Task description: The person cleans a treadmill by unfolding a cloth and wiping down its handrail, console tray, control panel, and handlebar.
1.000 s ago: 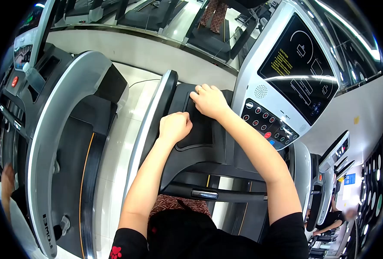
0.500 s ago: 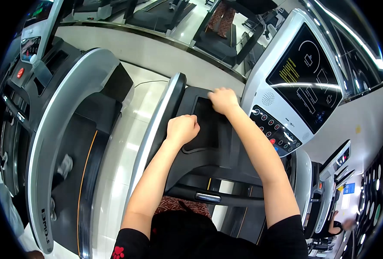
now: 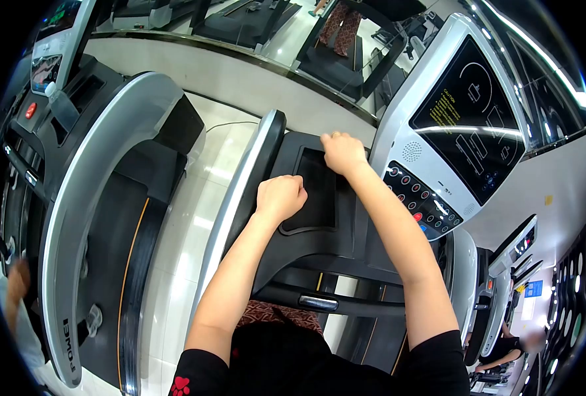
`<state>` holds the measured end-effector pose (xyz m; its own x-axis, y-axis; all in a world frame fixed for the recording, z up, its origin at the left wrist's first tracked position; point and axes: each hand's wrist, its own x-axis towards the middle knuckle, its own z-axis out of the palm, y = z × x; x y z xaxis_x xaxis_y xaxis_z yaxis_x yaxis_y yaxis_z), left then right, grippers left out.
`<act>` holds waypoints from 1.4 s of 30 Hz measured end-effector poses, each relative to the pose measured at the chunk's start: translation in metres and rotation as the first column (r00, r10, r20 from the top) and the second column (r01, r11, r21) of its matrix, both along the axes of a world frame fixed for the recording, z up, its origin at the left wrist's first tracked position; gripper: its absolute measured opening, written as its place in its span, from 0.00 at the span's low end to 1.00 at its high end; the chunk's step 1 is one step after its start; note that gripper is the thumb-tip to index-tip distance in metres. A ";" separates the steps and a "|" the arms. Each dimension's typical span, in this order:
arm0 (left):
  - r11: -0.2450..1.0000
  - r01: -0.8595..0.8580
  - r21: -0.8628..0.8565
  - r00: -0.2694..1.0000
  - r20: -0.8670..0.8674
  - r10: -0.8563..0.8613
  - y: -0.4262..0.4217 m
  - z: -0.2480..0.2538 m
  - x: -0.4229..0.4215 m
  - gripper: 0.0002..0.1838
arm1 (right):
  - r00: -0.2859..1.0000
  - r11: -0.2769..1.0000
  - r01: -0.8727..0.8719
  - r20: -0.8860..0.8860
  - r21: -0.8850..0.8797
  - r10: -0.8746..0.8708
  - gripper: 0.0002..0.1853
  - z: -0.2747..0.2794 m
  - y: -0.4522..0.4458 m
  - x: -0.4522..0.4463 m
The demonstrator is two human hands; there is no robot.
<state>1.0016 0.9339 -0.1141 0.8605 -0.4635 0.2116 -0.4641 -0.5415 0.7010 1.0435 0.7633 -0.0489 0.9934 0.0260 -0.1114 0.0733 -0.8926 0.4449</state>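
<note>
In a gym, below a pale wall (image 3: 240, 76), the left hand (image 3: 279, 198) is curled into a fist at the left edge of the dark tray (image 3: 319, 204) of a treadmill (image 3: 306, 247), and the right hand (image 3: 344, 153) bends its fingers at the tray's far right corner, how tightly I cannot tell, nor whether either holds something. The present step seems to be handling around this tray, calling for careful hands. Outward, the button panel (image 3: 421, 198) lies right of the tray, the handlebar (image 3: 365, 302) nearer the person.
</note>
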 end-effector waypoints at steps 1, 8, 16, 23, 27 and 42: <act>1.000 -0.002 0.002 1.000 0.000 0.002 0.001 0.000 0.000 0.08 | 0.996 0.997 -0.006 0.091 0.076 -0.001 0.09 0.004 -0.004 0.001; 1.000 -0.022 -0.002 1.000 -0.004 0.022 -0.001 0.000 0.000 0.08 | 0.892 0.889 0.136 -0.444 0.436 0.081 0.16 0.031 -0.012 -0.011; 1.000 -0.027 -0.014 1.000 0.009 0.027 -0.001 0.001 -0.001 0.07 | 0.923 0.969 0.094 -0.385 0.227 0.000 0.14 0.023 0.001 -0.019; 0.999 -0.030 -0.017 0.999 0.025 0.030 -0.001 0.000 -0.002 0.06 | 0.973 0.953 0.097 0.176 0.286 -0.152 0.13 0.013 -0.005 -0.018; 1.000 -0.021 0.010 0.992 0.126 0.019 -0.001 0.001 -0.005 0.05 | 0.780 0.850 0.308 -0.625 0.427 0.032 0.13 0.032 0.002 -0.027; 1.000 0.013 0.017 0.971 0.240 -0.017 -0.009 -0.004 -0.011 0.05 | 0.990 0.921 0.039 -0.137 0.387 0.016 0.12 0.019 0.006 -0.071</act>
